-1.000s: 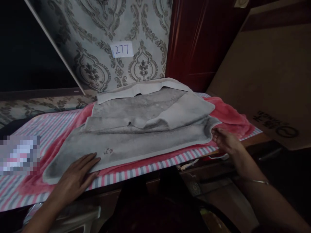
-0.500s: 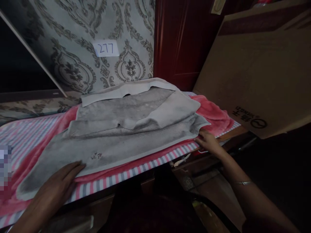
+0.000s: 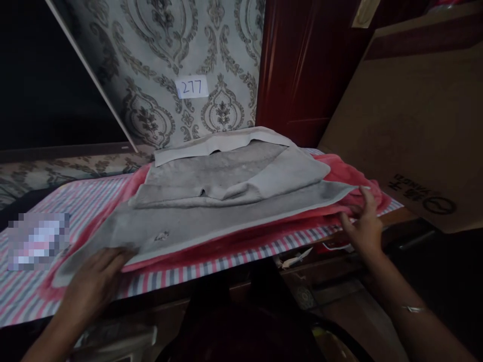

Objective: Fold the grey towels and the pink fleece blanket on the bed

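Note:
A grey plush cloth [image 3: 211, 223] with pale edging and a small embroidered mark lies over a red plush cloth [image 3: 343, 168]; its rear part is folded in layers. My left hand [image 3: 100, 271] rests palm down on the near left part of the grey cloth, fingers stretched out and a little blurred. At the right, my right hand [image 3: 364, 226] has the grey cloth's corner at its fingertips, drawn out taut and slightly raised. Its thumb is apart from the index finger, beside the red cloth's edge.
Underneath is a striped cover [image 3: 162, 279] on a narrow surface. A large cardboard box [image 3: 415, 115] leans at the right, near a dark red door [image 3: 294, 65]. A dark screen [image 3: 56, 80] stands at the left. A paper marked 277 [image 3: 192, 87] is on the patterned wall.
My right hand has moved right and pulled the grey cloth's near right corner outward, flattening its creases. My left hand stays on the cloth's left part. The view has shifted left.

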### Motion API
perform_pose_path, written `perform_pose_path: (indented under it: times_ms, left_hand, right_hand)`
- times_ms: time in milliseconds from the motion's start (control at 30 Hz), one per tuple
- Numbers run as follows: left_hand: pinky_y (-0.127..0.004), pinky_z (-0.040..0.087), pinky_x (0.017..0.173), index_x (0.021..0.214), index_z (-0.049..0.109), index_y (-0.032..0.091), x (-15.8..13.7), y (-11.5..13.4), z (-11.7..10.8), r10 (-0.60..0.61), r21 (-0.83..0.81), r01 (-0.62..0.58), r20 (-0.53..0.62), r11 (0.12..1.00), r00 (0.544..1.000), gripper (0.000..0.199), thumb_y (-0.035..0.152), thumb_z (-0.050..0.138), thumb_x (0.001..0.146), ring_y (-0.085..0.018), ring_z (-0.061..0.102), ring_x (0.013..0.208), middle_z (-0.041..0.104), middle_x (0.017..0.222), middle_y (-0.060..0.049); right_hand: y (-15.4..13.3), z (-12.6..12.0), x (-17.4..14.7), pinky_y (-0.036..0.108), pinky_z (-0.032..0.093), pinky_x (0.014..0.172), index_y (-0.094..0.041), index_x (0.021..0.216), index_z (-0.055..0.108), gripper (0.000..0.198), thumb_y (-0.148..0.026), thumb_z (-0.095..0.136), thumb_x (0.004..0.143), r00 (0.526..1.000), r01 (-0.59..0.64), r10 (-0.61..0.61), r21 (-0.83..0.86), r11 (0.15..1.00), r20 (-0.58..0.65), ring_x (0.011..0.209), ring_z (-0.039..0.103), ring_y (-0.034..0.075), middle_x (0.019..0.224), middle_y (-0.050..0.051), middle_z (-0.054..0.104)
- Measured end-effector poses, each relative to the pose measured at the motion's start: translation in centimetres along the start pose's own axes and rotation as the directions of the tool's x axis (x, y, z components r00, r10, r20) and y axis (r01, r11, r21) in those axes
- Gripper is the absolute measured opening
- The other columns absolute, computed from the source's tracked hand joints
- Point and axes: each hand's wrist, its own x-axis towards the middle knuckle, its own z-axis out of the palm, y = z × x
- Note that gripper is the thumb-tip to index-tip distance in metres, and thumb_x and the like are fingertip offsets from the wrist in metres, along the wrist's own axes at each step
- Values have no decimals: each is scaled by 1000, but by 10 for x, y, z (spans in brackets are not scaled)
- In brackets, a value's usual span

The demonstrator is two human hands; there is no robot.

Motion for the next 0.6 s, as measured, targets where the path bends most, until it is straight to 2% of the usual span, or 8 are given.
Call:
perform_pose_path:
  times_ms: [67,133,200,333,467,600]
  left_hand:
    - [-40,55,83,104,75,29,-10,0,13,49,-15,-48,46,999,998,35,25,45,85,-27,67,93,74,103,-7]
    - [-39,55,82,103,76,27,-16,1,24,92,2,-92,47,996,995,37,23,43,86,-27,68,93,74,103,-9]
    - [-43,54,85,107,75,24,-19,2,28,64,55,-66,38,996,997,38,23,43,87,-30,67,98,73,109,-12]
    - [-53,50,94,123,69,20,-25,-1,19,-90,145,77,83,986,993,46,21,45,83,-37,62,115,66,128,-17]
    - [-47,48,105,131,65,23,-37,-6,6,-150,132,138,87,982,985,59,10,45,77,-31,62,121,66,136,-11]
    - [-41,52,103,132,66,24,-49,-5,5,-176,141,162,98,977,979,62,11,48,74,-29,64,122,67,135,-8]
  right_hand:
    - [8,2,-10,35,51,64,-18,140,49,62,-40,51,82,991,53,-49,-31,998,128,66,64,24,88,8,69]
    - [21,8,-18,34,52,65,-20,129,59,50,-39,48,84,967,142,-133,-26,990,216,65,63,22,93,8,70]
    - [32,13,-22,34,53,70,-21,118,64,41,-36,47,85,962,196,-187,-29,980,199,71,64,21,98,9,69]
    - [42,7,-17,38,51,72,-19,106,67,33,-34,50,82,960,272,-257,-151,950,112,81,61,25,92,11,63]
    - [45,-9,-10,41,51,74,-19,91,69,24,-34,50,85,913,408,-401,-248,879,82,82,60,26,99,13,63]
    - [57,-11,-18,47,51,72,-22,88,69,29,-39,46,90,880,472,-467,-267,840,86,80,61,29,102,14,65]
